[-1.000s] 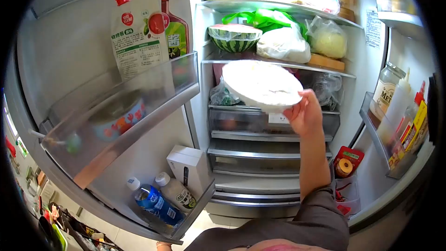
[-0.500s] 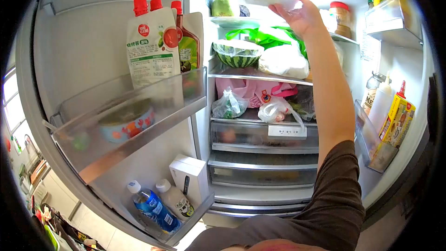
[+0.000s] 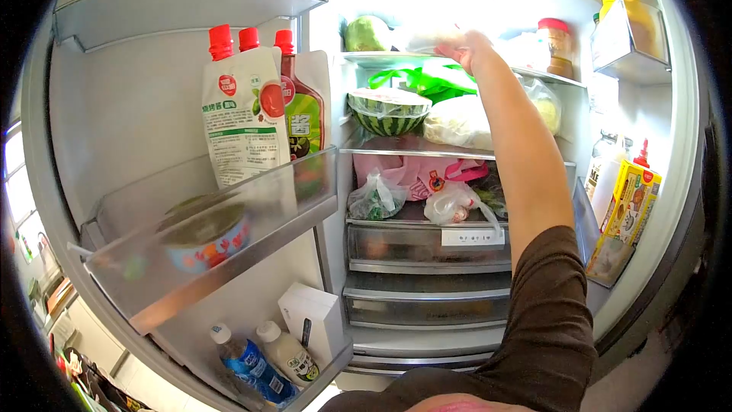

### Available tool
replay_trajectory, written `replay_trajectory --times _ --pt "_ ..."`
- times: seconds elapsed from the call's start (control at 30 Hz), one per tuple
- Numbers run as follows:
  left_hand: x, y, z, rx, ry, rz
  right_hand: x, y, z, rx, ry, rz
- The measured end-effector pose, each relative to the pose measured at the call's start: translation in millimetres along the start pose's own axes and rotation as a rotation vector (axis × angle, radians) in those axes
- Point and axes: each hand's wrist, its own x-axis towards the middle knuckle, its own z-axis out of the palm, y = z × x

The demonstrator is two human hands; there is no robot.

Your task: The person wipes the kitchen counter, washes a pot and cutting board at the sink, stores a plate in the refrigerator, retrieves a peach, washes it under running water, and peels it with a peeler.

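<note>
My right hand (image 3: 467, 49) reaches up to the top shelf of the open fridge. Its fingers are closed on the near edge of a pale, film-covered dish (image 3: 428, 38), washed out by the bright light. A green round fruit or melon (image 3: 368, 33) sits left of the dish. On the shelf below are half a watermelon under cling film (image 3: 390, 112), a green plastic bag (image 3: 438, 78) and a white bagged item (image 3: 457, 122). My left hand is out of view.
A red-lidded jar (image 3: 557, 46) stands right on the top shelf (image 3: 370, 59). The left door rack (image 3: 221, 236) holds sauce pouches (image 3: 242, 118) and a patterned bowl or tin (image 3: 204, 238). Bottles (image 3: 254, 366) stand lower down. A yellow box (image 3: 625, 210) leans in the right door.
The dish has gone from above the top shelf's front to farther back and lower, at shelf level, my right hand still on it. The camera view has tilted upward.
</note>
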Motion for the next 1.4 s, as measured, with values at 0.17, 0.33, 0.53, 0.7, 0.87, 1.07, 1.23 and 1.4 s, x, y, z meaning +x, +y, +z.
replay_trajectory --times 0.17,0.33,0.53,0.7,0.87,1.07,1.23,1.4 --pt "1.0 3.4 7.9 0.015 0.015 -0.003 -12.5 8.1 0.2 -0.421 0.044 -0.115" --pt "0.6 5.7 11.0 0.023 0.022 -0.008 119.7 51.8 -37.6 -0.928 0.254 -0.471" --pt "-4.1 1.9 13.4 0.019 0.026 -0.005 36.7 27.2 -14.2 -1.385 0.249 -0.478" --pt "-6.5 5.1 9.8 0.018 0.034 -0.016 -12.8 39.8 14.4 -1.59 -0.004 -0.607" --pt "-6.8 10.2 10.0 0.041 0.03 -0.026 -8.1 51.9 5.8 -1.734 -0.105 -0.678" --pt "-9.1 12.4 -10.6 0.054 0.026 -0.044 -56.6 62.4 6.0 -1.494 0.117 -1.016" --pt "-19.4 -6.6 -56.6 0.063 0.033 -0.071 -198.2 58.6 -41.1 -1.124 -0.026 -0.997" --pt "-41.7 -39.9 -95.7 0.079 0.031 -0.114 -341.7 46.5 -106.9 -0.945 0.076 -0.986"
